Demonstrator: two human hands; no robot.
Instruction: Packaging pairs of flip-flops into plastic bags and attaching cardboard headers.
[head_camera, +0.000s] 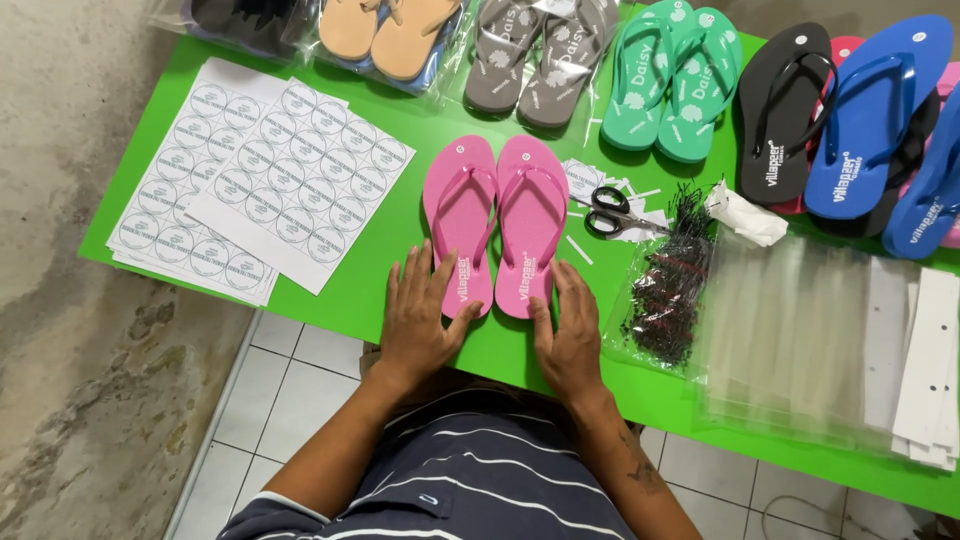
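Observation:
Two pink flip-flops lie side by side, soles down, on the green table (400, 270): the left one (460, 215) and the right one (531, 220). My left hand (418, 318) rests flat on the table, its fingers apart and its thumb against the heel of the left flip-flop. My right hand (570, 335) lies flat too, with its fingers touching the heel of the right flip-flop. Neither hand grips anything.
Sheets of round stickers (260, 180) lie at the left. Black-handled scissors (610, 213), a bag of small black ties (668, 290) and a stack of clear bags (800, 340) lie at the right. Bagged grey (540, 55), teal (670, 85), tan, black and blue (870, 115) flip-flops line the far edge.

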